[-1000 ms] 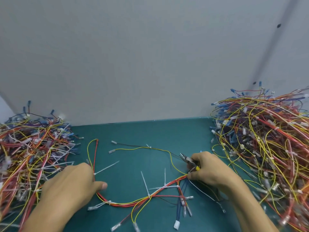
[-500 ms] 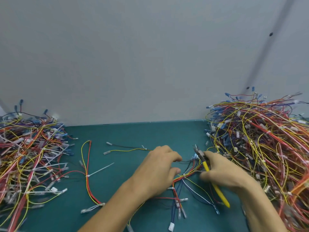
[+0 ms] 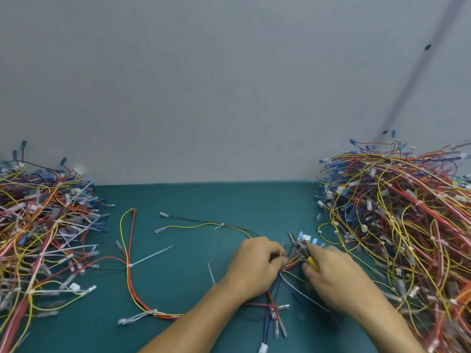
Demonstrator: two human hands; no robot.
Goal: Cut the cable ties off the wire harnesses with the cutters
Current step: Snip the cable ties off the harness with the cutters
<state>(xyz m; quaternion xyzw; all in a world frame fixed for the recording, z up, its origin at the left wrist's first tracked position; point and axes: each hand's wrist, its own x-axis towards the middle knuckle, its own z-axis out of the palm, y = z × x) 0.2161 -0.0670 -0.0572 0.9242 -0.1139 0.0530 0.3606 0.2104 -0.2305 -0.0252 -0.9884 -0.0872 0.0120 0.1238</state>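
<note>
One wire harness point(image 3: 132, 284) of red, yellow and black wires lies spread on the teal table, with white cable ties point(image 3: 150, 257) along it. My left hand point(image 3: 257, 266) pinches the harness bundle near the table's middle. My right hand point(image 3: 331, 273) grips the yellow-handled cutters point(image 3: 300, 248) just to the right. Their metal jaws point up and left, close above the bundle between my hands. A loose cut tie point(image 3: 211, 273) lies left of my left wrist.
A big heap of tangled harnesses point(image 3: 397, 225) fills the right side. Another heap point(image 3: 38, 233) covers the left side. A grey wall point(image 3: 229, 85) rises behind the teal table point(image 3: 204, 200). Connector ends point(image 3: 277, 324) trail toward the near edge.
My left hand crossed from the left of the harness to the bundle by my right hand and closed on it. The cutters turned upright, then dropped close to the bundle.
</note>
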